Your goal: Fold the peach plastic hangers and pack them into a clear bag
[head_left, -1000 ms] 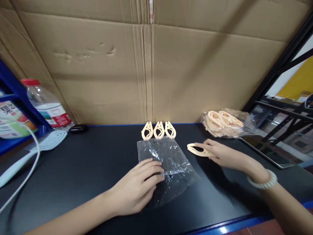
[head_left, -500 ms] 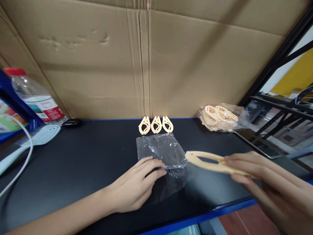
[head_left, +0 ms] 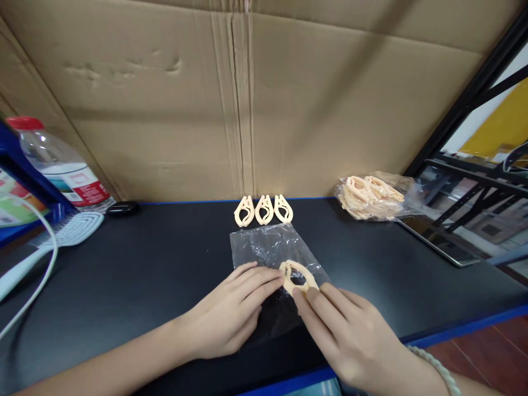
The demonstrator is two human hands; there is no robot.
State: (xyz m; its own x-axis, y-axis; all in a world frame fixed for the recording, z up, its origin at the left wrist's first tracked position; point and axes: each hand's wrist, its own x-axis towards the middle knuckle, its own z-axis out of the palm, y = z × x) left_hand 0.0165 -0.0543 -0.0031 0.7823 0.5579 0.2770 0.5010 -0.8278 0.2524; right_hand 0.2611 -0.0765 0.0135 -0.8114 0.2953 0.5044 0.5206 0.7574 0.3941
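Note:
A clear plastic bag (head_left: 264, 245) lies flat on the black table. Over its near part, my right hand (head_left: 350, 330) holds a folded cream plastic hanger (head_left: 304, 273) by its right end. My left hand (head_left: 237, 308) rests on the bag, fingers together, with the fingertips at the hanger's left end; whether they pinch the bag's edge is hidden. Beyond the bag, three similar folded hangers stand in a row: a left one (head_left: 244, 212), a middle one (head_left: 264, 210) and a right one (head_left: 284, 209).
At the back right lies a bag of more cream hangers (head_left: 367, 198), beside a dark flat tablet (head_left: 439, 240). On the left are a bottle with a red cap (head_left: 78, 176), a pale brush (head_left: 76, 228), a white cable and a black object (head_left: 122, 208). Cardboard stands behind.
My right hand has brought the hanger leftward from the right side, down over the bag beside my left fingertips. My left hand has barely moved.

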